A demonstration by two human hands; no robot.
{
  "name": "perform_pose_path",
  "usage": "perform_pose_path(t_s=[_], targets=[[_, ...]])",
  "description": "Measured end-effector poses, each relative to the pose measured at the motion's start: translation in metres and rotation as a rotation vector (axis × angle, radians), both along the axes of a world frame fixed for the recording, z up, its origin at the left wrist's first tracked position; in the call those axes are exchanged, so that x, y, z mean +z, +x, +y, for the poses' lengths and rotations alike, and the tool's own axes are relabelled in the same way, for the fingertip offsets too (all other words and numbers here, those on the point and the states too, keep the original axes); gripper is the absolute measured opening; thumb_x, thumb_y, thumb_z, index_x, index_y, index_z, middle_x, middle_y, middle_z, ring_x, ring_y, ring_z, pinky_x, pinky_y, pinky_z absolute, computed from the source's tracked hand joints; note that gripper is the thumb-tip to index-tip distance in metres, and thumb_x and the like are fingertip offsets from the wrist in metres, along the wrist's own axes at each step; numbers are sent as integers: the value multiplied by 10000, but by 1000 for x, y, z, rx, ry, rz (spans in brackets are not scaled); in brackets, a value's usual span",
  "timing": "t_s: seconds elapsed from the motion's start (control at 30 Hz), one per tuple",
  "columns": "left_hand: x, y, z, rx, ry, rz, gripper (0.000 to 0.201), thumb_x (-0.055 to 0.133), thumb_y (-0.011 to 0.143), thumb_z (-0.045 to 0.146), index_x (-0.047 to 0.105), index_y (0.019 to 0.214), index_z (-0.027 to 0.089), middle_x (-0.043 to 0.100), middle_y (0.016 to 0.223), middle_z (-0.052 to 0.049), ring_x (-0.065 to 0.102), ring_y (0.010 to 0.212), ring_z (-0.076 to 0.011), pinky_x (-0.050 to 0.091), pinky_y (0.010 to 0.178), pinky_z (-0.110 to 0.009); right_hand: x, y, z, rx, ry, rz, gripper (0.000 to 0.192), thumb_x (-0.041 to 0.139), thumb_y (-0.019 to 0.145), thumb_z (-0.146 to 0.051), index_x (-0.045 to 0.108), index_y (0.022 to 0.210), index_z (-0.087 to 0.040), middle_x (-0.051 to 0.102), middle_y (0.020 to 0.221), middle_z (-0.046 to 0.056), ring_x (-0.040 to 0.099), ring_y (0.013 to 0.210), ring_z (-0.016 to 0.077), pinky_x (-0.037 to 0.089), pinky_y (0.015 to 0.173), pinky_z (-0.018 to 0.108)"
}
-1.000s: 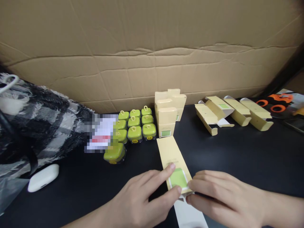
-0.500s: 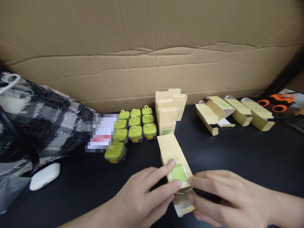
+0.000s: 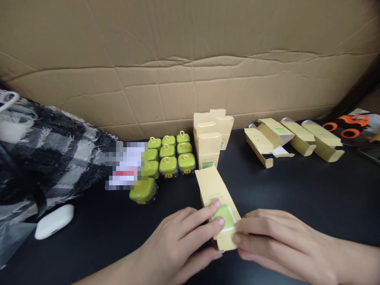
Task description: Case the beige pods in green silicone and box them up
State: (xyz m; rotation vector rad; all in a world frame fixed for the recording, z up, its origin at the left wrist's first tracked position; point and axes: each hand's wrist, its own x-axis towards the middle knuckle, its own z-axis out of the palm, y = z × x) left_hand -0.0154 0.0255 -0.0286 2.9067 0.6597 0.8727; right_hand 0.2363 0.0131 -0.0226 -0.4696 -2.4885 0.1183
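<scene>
A pale yellow cardboard box [image 3: 212,184] with a green label [image 3: 227,218] lies at an angle on the black table. My left hand [image 3: 175,243] grips its near part, two fingertips on the label and the thumb low at the near end. From the right, my right hand [image 3: 279,241] presses its fingertips to the box's near corner and the end flap [image 3: 228,242], which is folded up close to the opening. Just beyond stand several upright yellow boxes [image 3: 209,144]. Left of them sit several small green-lidded clear containers [image 3: 168,164] in rows, with one [image 3: 144,190] set nearer.
Several opened yellow boxes [image 3: 323,144] lie at the back right, beside an orange-and-black toy vehicle [image 3: 354,124]. At the left are a white earbud case [image 3: 55,221], checked fabric [image 3: 68,138] and clear plastic [image 3: 14,237]. A cardboard wall [image 3: 190,39] rises behind.
The end flap, hanging open toward me before, has swung up against the box's near end. Both hands have stayed almost in place on the box.
</scene>
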Motion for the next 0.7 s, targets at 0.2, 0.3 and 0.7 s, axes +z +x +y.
perform_pose_path(t_s=[0.2,0.3,0.7], targets=[[2,2,0,-25,-15,-30,275,440,963,239,576,1180,137,662,1230,-143,687,1005,-160,556,823,-242,-3,-2,1,-22,-71,77,210,486,955,-136,527,1161,-130,701,909,83,675,802,151,565,708,253],[2,4,1,-39,-28,-45,265,438,958,188,582,1173,130,666,1226,-139,660,1073,-152,542,843,-229,-1,-5,2,-52,-94,92,201,465,963,-145,494,1162,-159,693,867,61,671,745,137,562,666,228],[-10,7,-1,-141,306,-96,164,591,870,164,675,1011,168,699,1170,-73,682,873,-139,582,809,-226,-6,0,11,-299,-696,207,458,540,887,-523,361,1179,-219,516,891,21,547,734,147,528,647,281]])
